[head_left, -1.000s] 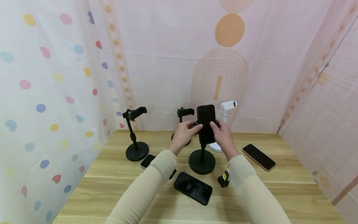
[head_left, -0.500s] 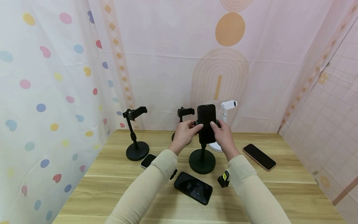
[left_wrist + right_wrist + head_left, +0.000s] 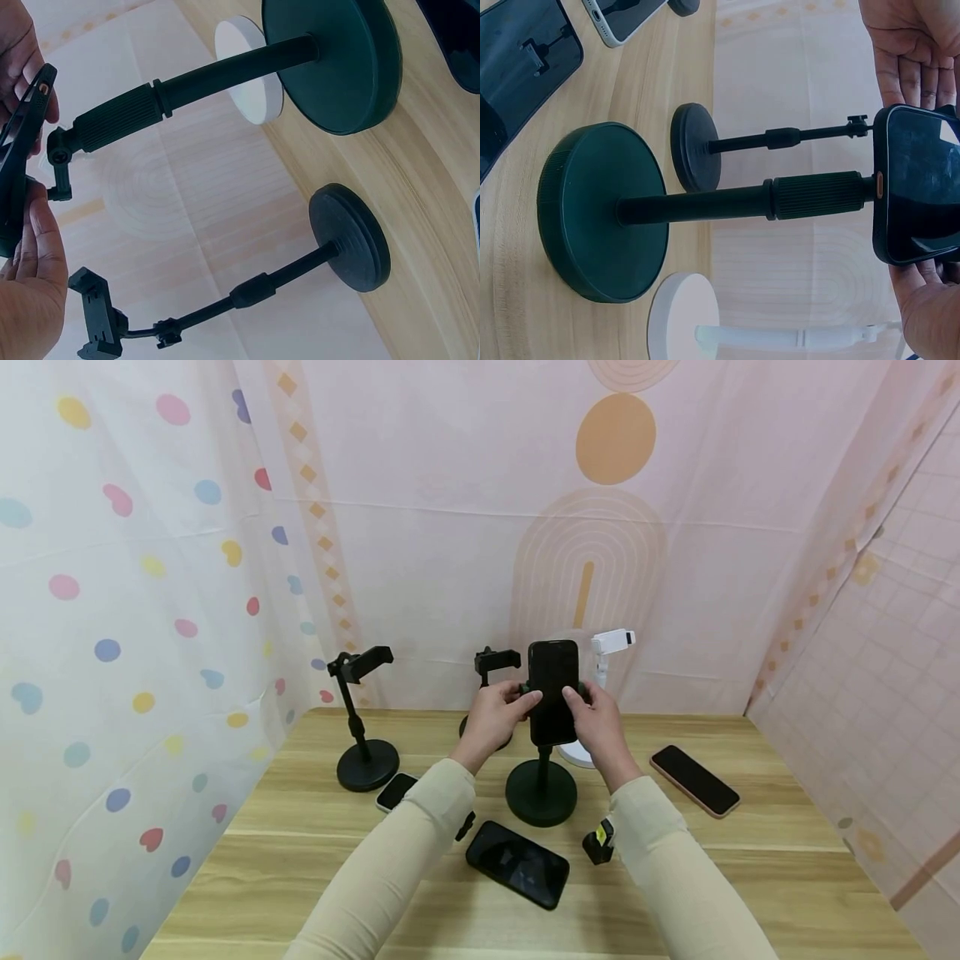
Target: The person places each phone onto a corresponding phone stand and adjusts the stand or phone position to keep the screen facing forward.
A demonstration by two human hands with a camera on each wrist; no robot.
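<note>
A black phone (image 3: 553,668) stands upright at the head of a dark green phone stand (image 3: 542,797). My left hand (image 3: 489,720) grips the phone's left edge, its thumb on the screen side and the other fingers behind. From the other side my right hand (image 3: 602,727) holds the right edge in the same way. In the left wrist view the stand's jointed neck (image 3: 60,161) meets the holder behind the phone. The right wrist view shows the phone's lower end (image 3: 889,184) over the ribbed column. The holder's clamp is mostly hidden by the phone and fingers.
Black phone stands stand at the left (image 3: 367,766) and behind my left hand (image 3: 498,660); a white stand (image 3: 613,642) is behind my right. Phones lie in front (image 3: 517,864), at the right (image 3: 696,781) and by my left sleeve (image 3: 396,791). Curtains (image 3: 420,568) hang around the wooden table (image 3: 247,877).
Both hands stay on the phone in nearly the same place. The whole view shifts very slightly; the stands and the phones on the table have not moved.
</note>
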